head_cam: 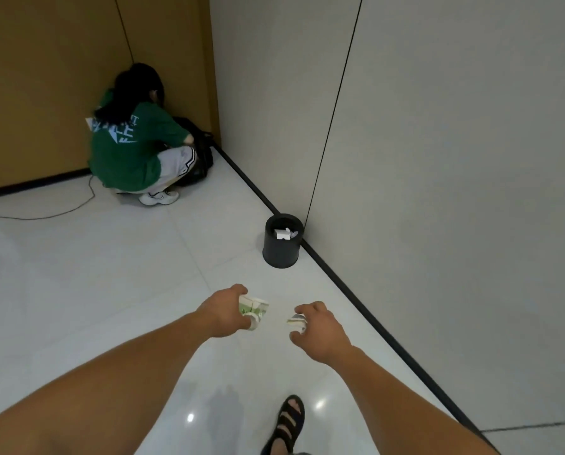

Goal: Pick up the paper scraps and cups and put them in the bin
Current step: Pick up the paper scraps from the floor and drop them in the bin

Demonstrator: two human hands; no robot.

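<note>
Glossy white floor tiles [110,274] meet grey wall panels [438,159] where the black bin [281,254] stands, while the left hand [223,310] grips crushed cups [254,311] and the right hand [320,330] pinches a crumpled scrap [297,321].

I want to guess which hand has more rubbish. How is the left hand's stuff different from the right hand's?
The paper cups in the left hand make a bigger bundle than the crumpled wad in the right hand. The paper cups show bright green print; the crumpled wad looks mostly white. The paper cups have a cup shape; the crumpled wad is squashed. Both are held in the air, short of the black bin.
</note>
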